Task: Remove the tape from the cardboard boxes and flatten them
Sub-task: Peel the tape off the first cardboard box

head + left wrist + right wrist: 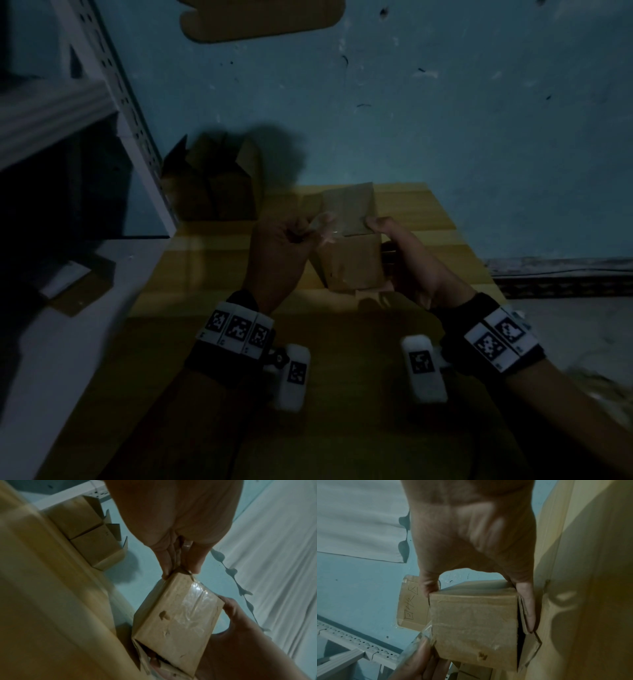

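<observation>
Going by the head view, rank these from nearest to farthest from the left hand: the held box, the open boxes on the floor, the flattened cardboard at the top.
1. Held box: right beside the left hand.
2. Open boxes: on the floor, beyond and left.
3. Flattened cardboard: far up the floor, at the top edge.

text: handwritten marks – flattened cardboard piece [410,601] – not legible | wrist tags – coded squares only
</observation>
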